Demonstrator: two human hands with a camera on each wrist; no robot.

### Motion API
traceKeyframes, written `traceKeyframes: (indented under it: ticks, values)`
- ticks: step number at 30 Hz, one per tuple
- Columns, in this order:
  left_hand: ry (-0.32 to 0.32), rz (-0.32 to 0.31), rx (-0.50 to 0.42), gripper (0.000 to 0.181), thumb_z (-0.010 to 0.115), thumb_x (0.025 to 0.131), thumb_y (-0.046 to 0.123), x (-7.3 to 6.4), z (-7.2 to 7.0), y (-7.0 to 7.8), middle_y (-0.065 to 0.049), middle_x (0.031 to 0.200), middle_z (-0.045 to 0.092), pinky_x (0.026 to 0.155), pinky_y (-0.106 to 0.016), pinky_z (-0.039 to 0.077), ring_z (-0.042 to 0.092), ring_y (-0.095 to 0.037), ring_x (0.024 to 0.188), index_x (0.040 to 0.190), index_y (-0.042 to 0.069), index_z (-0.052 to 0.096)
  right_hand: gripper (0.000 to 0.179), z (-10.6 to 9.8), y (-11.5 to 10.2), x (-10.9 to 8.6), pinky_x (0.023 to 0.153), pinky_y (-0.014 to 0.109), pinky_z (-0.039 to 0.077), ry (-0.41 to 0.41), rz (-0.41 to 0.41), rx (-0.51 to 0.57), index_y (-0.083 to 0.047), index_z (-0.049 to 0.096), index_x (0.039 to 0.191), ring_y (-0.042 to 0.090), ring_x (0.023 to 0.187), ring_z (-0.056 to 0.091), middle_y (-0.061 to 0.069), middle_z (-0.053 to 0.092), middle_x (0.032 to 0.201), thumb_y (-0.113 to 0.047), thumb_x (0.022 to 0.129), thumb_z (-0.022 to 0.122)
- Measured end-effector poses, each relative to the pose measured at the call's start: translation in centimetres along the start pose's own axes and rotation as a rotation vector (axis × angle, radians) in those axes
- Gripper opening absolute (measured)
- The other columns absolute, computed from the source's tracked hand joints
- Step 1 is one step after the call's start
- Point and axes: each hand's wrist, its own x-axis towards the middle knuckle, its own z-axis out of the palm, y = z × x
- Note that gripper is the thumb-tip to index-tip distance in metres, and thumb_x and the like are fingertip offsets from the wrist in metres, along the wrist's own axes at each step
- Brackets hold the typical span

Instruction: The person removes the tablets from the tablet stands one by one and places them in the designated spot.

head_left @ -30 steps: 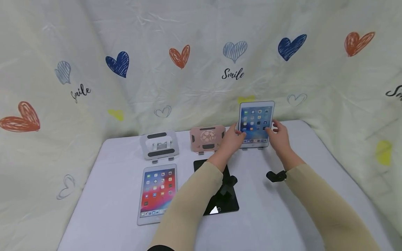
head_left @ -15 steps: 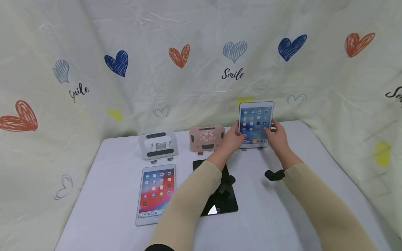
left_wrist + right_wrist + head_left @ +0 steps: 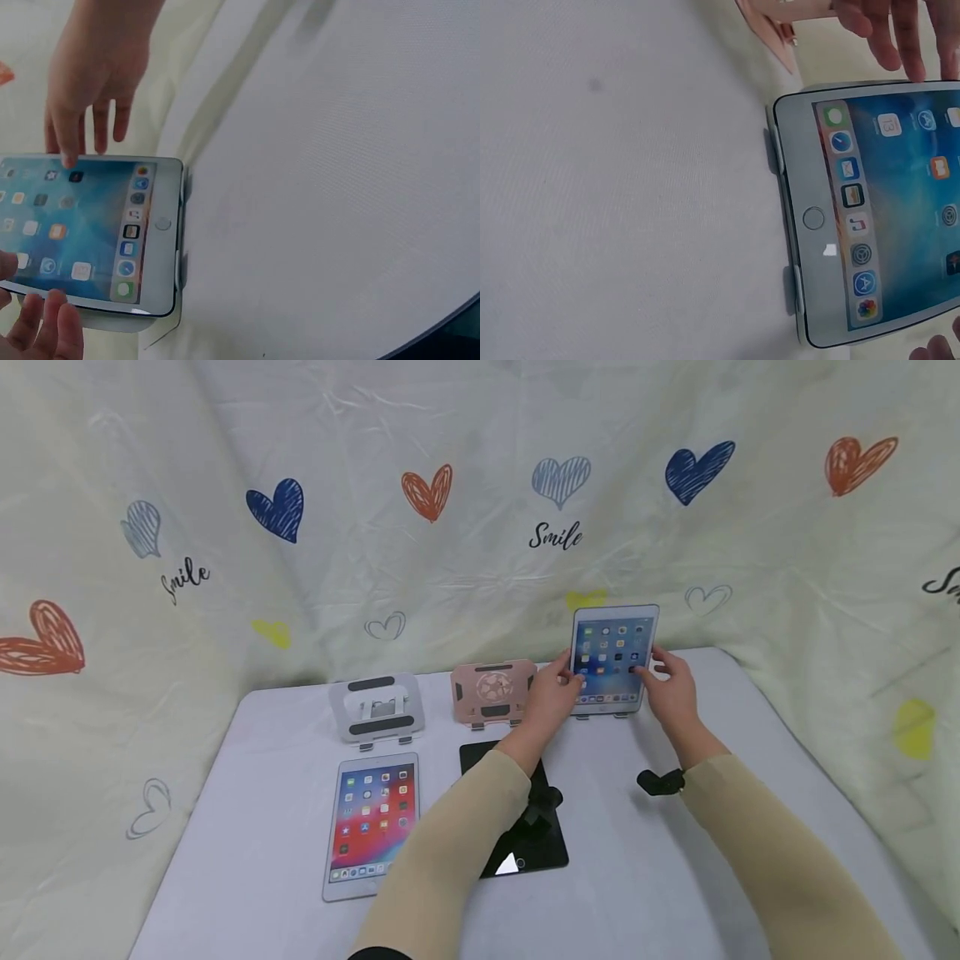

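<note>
A white-framed tablet [image 3: 611,660] with a lit blue screen leans upright at the back right of the table. Two small hooks of a pale stand [image 3: 120,321] sit under its lower edge; the tablet hides most of that stand. My left hand [image 3: 553,693] holds the tablet's left edge, thumb on the front. On the opposite edge is my right hand [image 3: 670,689], its thumb over the screen's border and its other fingers at the side and behind. In the right wrist view, the left hand's fingers [image 3: 911,45] lie along the tablet's edge.
A grey stand [image 3: 377,708] and a pink stand [image 3: 493,692] stand along the table's back edge. Before them lie a tablet with a red and blue screen [image 3: 372,818] and a black tablet [image 3: 543,847], both partly covered by my left arm. A heart-printed sheet [image 3: 480,568] hangs behind.
The held tablet's upper part has shifted slightly right, and my right hand has moved a little right with it. Both hands stay at the tablet's sides.
</note>
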Motion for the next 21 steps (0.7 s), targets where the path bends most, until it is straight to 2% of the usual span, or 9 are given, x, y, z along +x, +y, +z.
traceKeyframes:
  ticks: [3,6,12,14,18,21]
  values:
    - [0.053,0.042,0.027,0.051,0.061,0.1,0.026,-0.2,0.3,-0.3,0.004,0.114,0.058,0.057,-0.023,0.043,0.053,-0.007,0.074,0.149,0.033,0.045,0.051,-0.1,0.3,-0.1,0.101,0.05,0.04,0.039,-0.011,0.008,-0.009,0.043,0.15,0.038,0.129,0.044,0.018,0.045,0.144,-0.018,0.102,0.056]
    - [0.106,0.071,0.033,0.048,0.061,0.1,0.023,-0.3,0.5,-0.5,0.003,0.122,0.061,0.064,-0.022,0.047,0.055,-0.007,0.087,0.146,0.03,0.05,0.047,-0.3,0.6,-0.2,0.096,0.042,0.044,0.065,-0.013,0.01,-0.011,0.048,0.148,0.034,0.126,0.049,0.016,0.049,0.14,-0.021,0.102,0.056]
    - [0.174,0.077,-0.078,0.038,0.061,0.1,0.021,0.0,1.0,-0.7,0.011,0.121,0.067,0.078,-0.022,0.053,0.06,-0.007,0.104,0.138,0.027,0.06,0.046,-0.7,0.8,-0.2,0.083,0.019,0.048,0.06,0.069,0.081,-0.016,0.05,0.147,0.02,0.116,0.053,0.014,0.055,0.139,-0.03,0.103,0.054]
    - [0.198,0.07,-0.121,0.036,0.061,0.1,0.019,0.2,1.3,-0.8,0.012,0.118,0.068,0.079,-0.023,0.054,0.061,-0.006,0.104,0.135,0.026,0.063,0.046,-0.8,0.8,-0.1,0.082,0.019,0.049,0.049,0.103,0.133,-0.017,0.05,0.147,0.014,0.109,0.055,0.014,0.056,0.139,-0.031,0.102,0.054]
    - [0.248,0.069,-0.173,0.032,0.062,0.099,0.016,0.7,1.7,-1.2,0.011,0.114,0.07,0.077,-0.022,0.054,0.063,-0.006,0.097,0.13,0.023,0.068,0.046,-0.7,1.0,0.1,0.087,0.028,0.052,0.046,0.129,0.211,-0.016,0.052,0.145,0.012,0.102,0.058,0.014,0.058,0.136,-0.031,0.102,0.055]
    - [0.262,0.071,-0.197,0.031,0.062,0.099,0.015,0.8,1.8,-1.4,0.012,0.111,0.071,0.075,-0.022,0.055,0.063,-0.005,0.093,0.127,0.023,0.07,0.045,-0.7,1.1,0.1,0.085,0.025,0.052,0.048,0.135,0.227,-0.016,0.052,0.145,0.014,0.102,0.058,0.013,0.058,0.135,-0.031,0.102,0.055]
